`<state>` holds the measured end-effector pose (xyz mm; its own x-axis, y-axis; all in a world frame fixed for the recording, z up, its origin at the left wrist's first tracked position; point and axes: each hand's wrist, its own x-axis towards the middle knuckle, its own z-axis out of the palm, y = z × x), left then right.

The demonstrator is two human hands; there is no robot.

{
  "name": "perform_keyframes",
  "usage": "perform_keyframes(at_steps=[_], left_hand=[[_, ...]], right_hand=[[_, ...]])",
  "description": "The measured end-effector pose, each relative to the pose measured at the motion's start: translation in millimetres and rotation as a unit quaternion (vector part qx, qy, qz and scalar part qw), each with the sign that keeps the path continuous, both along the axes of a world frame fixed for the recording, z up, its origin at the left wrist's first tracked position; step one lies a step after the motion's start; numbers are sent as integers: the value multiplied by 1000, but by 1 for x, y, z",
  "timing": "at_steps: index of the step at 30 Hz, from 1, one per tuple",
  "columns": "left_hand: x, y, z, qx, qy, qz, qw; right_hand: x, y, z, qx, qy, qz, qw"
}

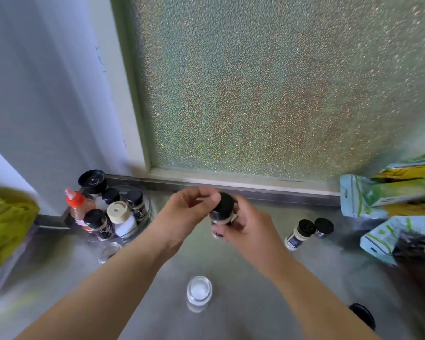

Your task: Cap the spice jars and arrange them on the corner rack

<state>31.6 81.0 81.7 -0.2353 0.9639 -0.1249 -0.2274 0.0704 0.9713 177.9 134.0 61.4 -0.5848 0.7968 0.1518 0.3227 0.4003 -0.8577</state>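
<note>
A small spice jar [221,219] is held above the steel counter by my right hand [249,225], which wraps its body. My left hand [190,204] pinches the jar's black cap [225,202] from above. An uncapped glass jar [198,293] with white powder stands near the front. A loose black cap [362,315] lies at the lower right. Two capped jars [298,233] [323,227] stand to the right. The round corner rack [146,209] at the back left holds several capped jars and a red-topped bottle [77,207].
An empty clear jar [109,251] lies by the rack's front. Green and blue packets [390,200] pile up at the right. A yellow-green bag [5,227] sits at the left edge. A frosted window [268,94] backs the counter.
</note>
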Motion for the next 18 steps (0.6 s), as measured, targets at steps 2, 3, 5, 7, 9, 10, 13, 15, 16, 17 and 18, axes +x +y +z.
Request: perform_keyframes(at_steps=[2, 3, 5, 7, 9, 10, 13, 15, 16, 17, 18], left_hand=[[-10, -5, 1, 28, 16, -31, 999], [-15, -7, 2, 32, 43, -48, 997], [-22, -10, 3, 28, 106, -72, 991], [-26, -13, 5, 35, 121, -89, 988], [-30, -17, 5, 41, 128, -112, 985], [-30, -18, 5, 43, 139, -117, 982], [-31, -19, 1, 56, 165, -76, 982], [-32, -19, 1, 57, 172, -43, 982], [-34, -19, 0, 58, 179, -36, 982], [-35, -20, 0, 60, 188, -34, 980], [-37, -21, 1, 62, 197, -34, 978]], right_hand=[[-8, 5, 14, -5, 2, 3, 1000], [-10, 7, 20, -5, -1, 9, 1000], [-15, 8, 29, 6, -17, 27, 999], [-20, 6, 33, 11, -27, 30, 999], [-24, 4, 34, -13, -11, 21, 1000], [-26, 3, 35, -26, -4, 18, 1000], [-30, 0, 38, -51, 10, 27, 998], [-34, -4, 40, -53, 10, 36, 998], [-35, -5, 42, -41, -10, 38, 998], [-34, -4, 46, -22, -40, 41, 998], [-31, -2, 52, -2, -75, 46, 996]])
